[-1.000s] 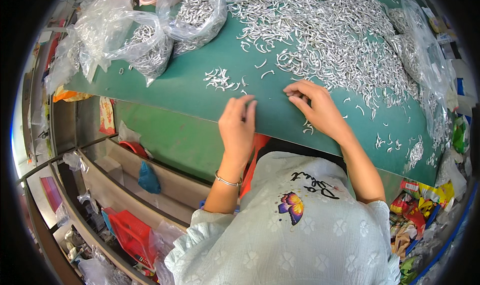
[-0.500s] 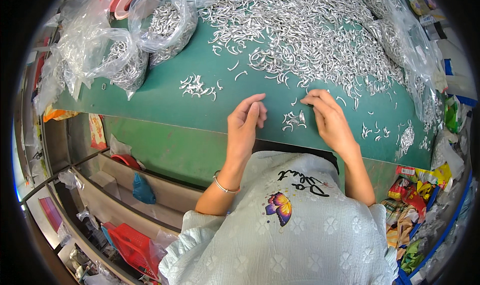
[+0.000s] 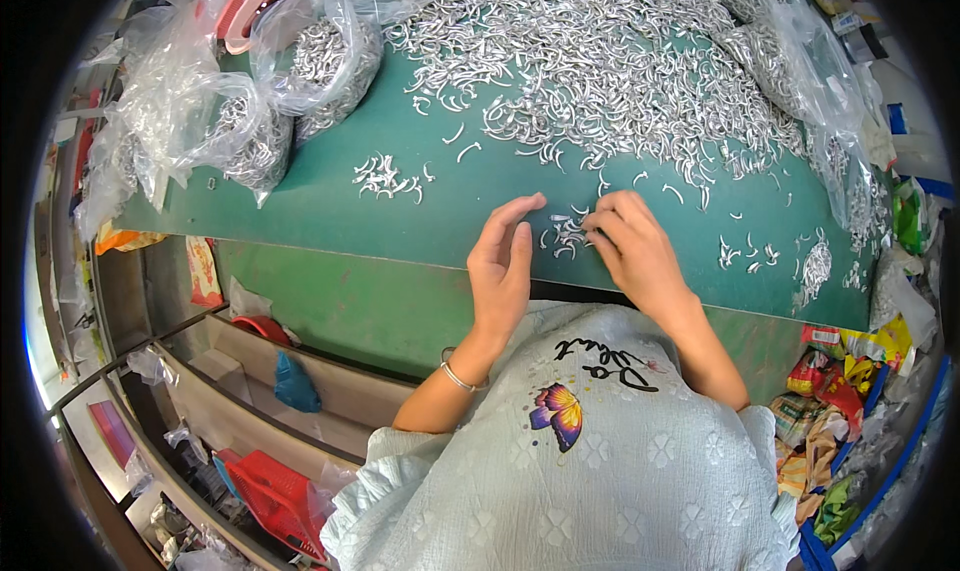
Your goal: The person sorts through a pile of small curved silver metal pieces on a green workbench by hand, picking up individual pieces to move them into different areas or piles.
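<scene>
Small silvery curved metal pieces, like little hooks, lie all over the green table (image 3: 440,211). A little heap of the curved metal pieces (image 3: 568,235) sits between my hands near the front edge. My left hand (image 3: 503,276) stands on its left side, open, with thumb and fingers apart and nothing visible in it. On the heap's right side is my right hand (image 3: 637,256), its fingers bent and slightly apart, the tips at the pieces. No piece shows in its grip, though the fingers cover part of the heap.
A large spread of metal pieces (image 3: 600,61) covers the far table. Clear plastic bags (image 3: 340,66) of pieces stand at the left; another plastic bag (image 3: 800,81) lies at the right. Smaller clusters include one at left (image 3: 385,177) and one at right (image 3: 816,271). Shelving (image 3: 270,401) is below left.
My right hand has moved left and down to the small heap. My left hand has come slightly right and its thumb has spread from the fingers. The heap looks more gathered.
</scene>
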`<state>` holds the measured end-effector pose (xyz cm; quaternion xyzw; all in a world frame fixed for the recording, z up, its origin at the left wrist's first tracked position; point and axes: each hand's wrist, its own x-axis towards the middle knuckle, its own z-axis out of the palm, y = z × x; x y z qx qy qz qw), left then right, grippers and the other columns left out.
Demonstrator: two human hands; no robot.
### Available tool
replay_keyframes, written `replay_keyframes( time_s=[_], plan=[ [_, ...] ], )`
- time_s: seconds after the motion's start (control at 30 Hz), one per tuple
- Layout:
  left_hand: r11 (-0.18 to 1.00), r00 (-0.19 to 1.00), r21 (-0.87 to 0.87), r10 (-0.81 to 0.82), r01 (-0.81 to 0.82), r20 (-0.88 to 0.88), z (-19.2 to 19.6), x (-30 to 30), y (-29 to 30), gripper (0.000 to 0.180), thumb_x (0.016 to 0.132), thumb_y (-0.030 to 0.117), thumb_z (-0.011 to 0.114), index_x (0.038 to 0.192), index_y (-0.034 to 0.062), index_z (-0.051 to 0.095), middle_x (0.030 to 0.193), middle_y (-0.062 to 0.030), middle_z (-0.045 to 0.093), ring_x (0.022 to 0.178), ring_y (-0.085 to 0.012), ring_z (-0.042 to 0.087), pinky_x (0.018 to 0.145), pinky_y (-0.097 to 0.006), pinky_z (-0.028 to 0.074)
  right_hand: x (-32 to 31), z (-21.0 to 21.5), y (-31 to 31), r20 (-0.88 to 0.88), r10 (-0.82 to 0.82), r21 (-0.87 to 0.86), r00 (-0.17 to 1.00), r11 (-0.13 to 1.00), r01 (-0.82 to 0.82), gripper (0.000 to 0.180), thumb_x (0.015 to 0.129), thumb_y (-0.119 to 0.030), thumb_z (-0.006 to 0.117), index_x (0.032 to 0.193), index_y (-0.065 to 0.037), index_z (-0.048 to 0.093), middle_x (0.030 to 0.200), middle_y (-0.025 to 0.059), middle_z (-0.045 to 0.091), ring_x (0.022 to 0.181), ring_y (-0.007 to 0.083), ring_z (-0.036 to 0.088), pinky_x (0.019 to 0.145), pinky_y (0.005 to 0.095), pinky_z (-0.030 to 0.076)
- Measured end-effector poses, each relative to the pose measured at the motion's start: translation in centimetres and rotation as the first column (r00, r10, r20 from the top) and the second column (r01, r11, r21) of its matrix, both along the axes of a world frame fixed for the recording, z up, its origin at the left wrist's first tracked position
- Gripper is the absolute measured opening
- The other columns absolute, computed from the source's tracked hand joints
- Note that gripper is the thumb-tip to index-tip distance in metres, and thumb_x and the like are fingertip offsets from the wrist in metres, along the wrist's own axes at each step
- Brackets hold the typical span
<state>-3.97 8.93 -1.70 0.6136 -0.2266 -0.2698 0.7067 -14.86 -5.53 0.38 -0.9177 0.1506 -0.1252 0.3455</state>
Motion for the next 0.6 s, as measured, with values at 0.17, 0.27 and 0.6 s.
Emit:
replay_keyframes(
  time_s=[0.17,0.27,0.6],
  plan=[
    [0.998,0.998,0.042,0.052,-0.053,0.026,-0.3,-0.6,0.3,0.025,0.094,-0.007,0.051,0.116,-0.0014,0.062,0.117,-0.0101,0.06,0.108,-0.0162,0.057,0.096,-0.029,0.044,0.3,-0.2,0.8,-0.031,-0.011,-0.231,0.999,0.973,0.004,0.014,0.076,-0.01,0.073,0.083,-0.005,0.062,0.091,0.0061,0.054,0.09,0.0249,0.051,0.076,0.0372,0.039],
    [0.976,0.967,0.208,0.015,-0.07,0.255,0.5,-0.6,0.5,0.027,0.087,-0.01,0.057,0.112,0.0008,0.064,0.11,-0.0105,0.059,0.101,-0.0201,0.057,0.09,-0.031,0.046,0.2,-0.1,0.9,-0.024,-0.037,-0.233,0.999,0.972,0.03,0.014,0.075,-0.011,0.073,0.081,-0.006,0.062,0.09,0.0059,0.054,0.09,0.0242,0.05,0.075,0.0368,0.038],
    [0.948,0.893,0.298,-0.04,-0.107,0.448,1.7,-0.3,0.6,0.03,0.08,-0.008,0.068,0.108,0.0032,0.067,0.1,-0.0075,0.062,0.081,-0.0165,0.057,0.069,-0.028,0.047,0.5,0.9,0.8,0.077,-0.104,-0.156,0.992,0.981,0.115,0.014,0.074,-0.004,0.073,0.081,-0.005,0.061,0.086,0.006,0.055,0.085,0.0252,0.052,0.073,0.0372,0.037]
  ],
)
